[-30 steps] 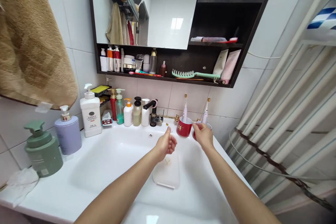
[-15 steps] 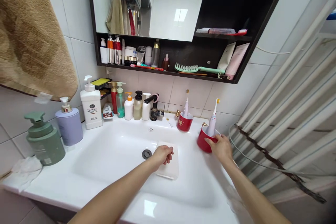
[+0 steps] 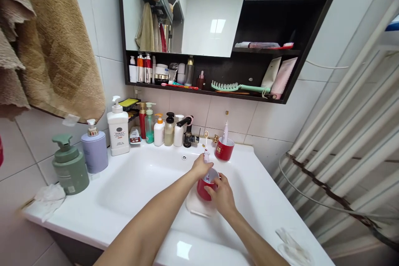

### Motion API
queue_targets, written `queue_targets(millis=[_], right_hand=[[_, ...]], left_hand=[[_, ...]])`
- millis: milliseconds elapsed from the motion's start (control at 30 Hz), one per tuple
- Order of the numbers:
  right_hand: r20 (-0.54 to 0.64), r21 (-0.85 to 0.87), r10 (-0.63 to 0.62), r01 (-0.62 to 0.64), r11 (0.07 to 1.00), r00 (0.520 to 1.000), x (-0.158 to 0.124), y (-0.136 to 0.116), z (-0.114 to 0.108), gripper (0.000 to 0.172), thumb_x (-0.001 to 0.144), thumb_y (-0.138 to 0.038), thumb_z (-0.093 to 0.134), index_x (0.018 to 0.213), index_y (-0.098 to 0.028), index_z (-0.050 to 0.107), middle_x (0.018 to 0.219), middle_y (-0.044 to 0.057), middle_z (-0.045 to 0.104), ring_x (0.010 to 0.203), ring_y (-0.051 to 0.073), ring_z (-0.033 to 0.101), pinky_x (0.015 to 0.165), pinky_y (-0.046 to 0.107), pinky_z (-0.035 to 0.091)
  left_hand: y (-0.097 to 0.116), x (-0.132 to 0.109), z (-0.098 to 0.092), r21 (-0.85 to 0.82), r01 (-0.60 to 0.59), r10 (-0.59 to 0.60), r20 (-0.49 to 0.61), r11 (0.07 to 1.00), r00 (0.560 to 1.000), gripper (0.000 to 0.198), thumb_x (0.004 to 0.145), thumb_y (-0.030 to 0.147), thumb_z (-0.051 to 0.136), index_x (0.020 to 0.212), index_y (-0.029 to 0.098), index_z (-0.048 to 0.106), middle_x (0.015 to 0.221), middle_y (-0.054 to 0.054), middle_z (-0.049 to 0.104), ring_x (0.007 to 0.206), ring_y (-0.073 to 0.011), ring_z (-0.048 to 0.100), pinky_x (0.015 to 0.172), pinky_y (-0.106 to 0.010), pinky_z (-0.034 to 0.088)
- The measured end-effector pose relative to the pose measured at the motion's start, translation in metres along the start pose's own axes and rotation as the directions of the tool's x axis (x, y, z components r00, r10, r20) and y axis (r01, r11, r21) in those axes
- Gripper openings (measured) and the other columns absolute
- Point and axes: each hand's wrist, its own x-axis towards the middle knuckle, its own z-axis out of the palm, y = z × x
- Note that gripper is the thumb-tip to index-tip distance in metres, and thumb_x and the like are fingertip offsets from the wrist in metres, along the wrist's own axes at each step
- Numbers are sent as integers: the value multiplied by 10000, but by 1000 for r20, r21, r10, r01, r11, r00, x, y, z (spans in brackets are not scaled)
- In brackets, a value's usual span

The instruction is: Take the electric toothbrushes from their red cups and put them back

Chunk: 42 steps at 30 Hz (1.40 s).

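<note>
Over the sink, my right hand (image 3: 225, 196) grips a red cup (image 3: 203, 190) by its rim and side. My left hand (image 3: 201, 167) is closed around an electric toothbrush (image 3: 206, 156), whose lower end is still inside the cup. Its brush head points up toward the tap. Beneath the cup, a pale flat rectangular tray (image 3: 199, 211) lies in the white sink (image 3: 137, 191). A second red cup (image 3: 225, 152) with another electric toothbrush (image 3: 225, 132) standing in it rests on the back ledge, apart from both hands.
A black tap (image 3: 187, 135) stands at the back of the sink. Pump bottles line the left side, among them a green one (image 3: 71, 170) and a lilac one (image 3: 94, 153). Above hangs a mirror cabinet (image 3: 174, 88) with toiletries. A folded shower screen (image 3: 352, 153) stands at the right.
The red cup with its toothbrush has moved left from the right ledge to over the sink in my right hand. My left hand has taken hold of the toothbrush.
</note>
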Motion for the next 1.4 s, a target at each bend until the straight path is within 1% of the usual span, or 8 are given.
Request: queue_targets(millis=[333, 567, 733, 833, 1033, 1167, 1300, 1400], right_hand=[[31, -47, 46, -44, 998, 998, 7, 16, 20, 69, 587, -215, 462, 636, -185, 499, 1055, 91, 365, 900, 217, 444, 714, 321, 362], [-38, 247, 72, -60, 967, 997, 20, -8, -13, 244, 616, -264, 460, 834, -171, 521, 1101, 111, 378, 961, 229, 399, 749, 347, 331], [137, 730, 63, -143, 668, 989, 39, -35, -23, 307, 659, -368, 428, 867, -159, 511, 716, 33, 562, 668, 151, 509, 601, 284, 389], [212, 801, 106, -235, 550, 971, 43, -34, -17, 250, 632, -365, 474, 742, -150, 542, 583, -2, 547, 539, 109, 480, 527, 237, 375], [243, 891, 264, -323, 319, 933, 46, -19, -18, 187, 616, -346, 502, 679, -171, 528, 551, -26, 536, 519, 83, 465, 490, 196, 359], [292, 917, 307, -356, 181, 906, 46, -21, -20, 152, 606, -321, 519, 636, -172, 515, 518, -31, 523, 499, 84, 476, 496, 202, 374], [234, 930, 360, -316, 189, 903, 44, -23, -17, 143, 598, -307, 533, 633, -170, 509, 503, -31, 520, 482, 87, 480, 494, 206, 384], [289, 934, 344, -341, 102, 894, 43, -21, -18, 141, 601, -302, 533, 618, -166, 501, 487, -30, 514, 466, 83, 476, 484, 203, 386]], left_hand=[[31, 1, -24, -253, -188, 172, -86, 949, 981, 195, 573, 209, 516, 758, 165, 470, 705, 30, 509, 666, -64, 450, 631, -166, 345], [19, -39, -32, -363, -106, 130, 42, 926, 991, 264, 525, 228, 573, 758, 133, 494, 678, -1, 527, 607, -81, 460, 594, -199, 365], [-6, -46, -22, -290, -25, 80, 176, 957, 981, 265, 477, 183, 606, 721, 132, 518, 602, 17, 509, 541, -66, 434, 531, -184, 347], [-15, -45, -19, -289, 97, -16, 270, 952, 963, 245, 499, 254, 595, 685, 128, 500, 555, 26, 479, 476, -51, 412, 477, -181, 323], [-23, -51, -14, -280, 406, -235, 488, 870, 841, 380, 623, 496, 382, 670, 124, 446, 520, 5, 472, 418, -62, 430, 433, -195, 311], [-25, -55, -8, -285, 381, -210, 485, 880, 849, 409, 639, 536, 307, 677, 144, 420, 482, 29, 437, 367, -47, 391, 392, -181, 283], [-25, -54, -7, -205, 262, -162, 404, 943, 900, 384, 614, 533, 358, 629, 150, 390, 465, 35, 429, 354, -41, 380, 373, -172, 265], [-26, -55, -7, -226, 361, -218, 484, 905, 848, 430, 615, 566, 308, 668, 147, 390, 464, 33, 423, 348, -48, 381, 366, -177, 268]])
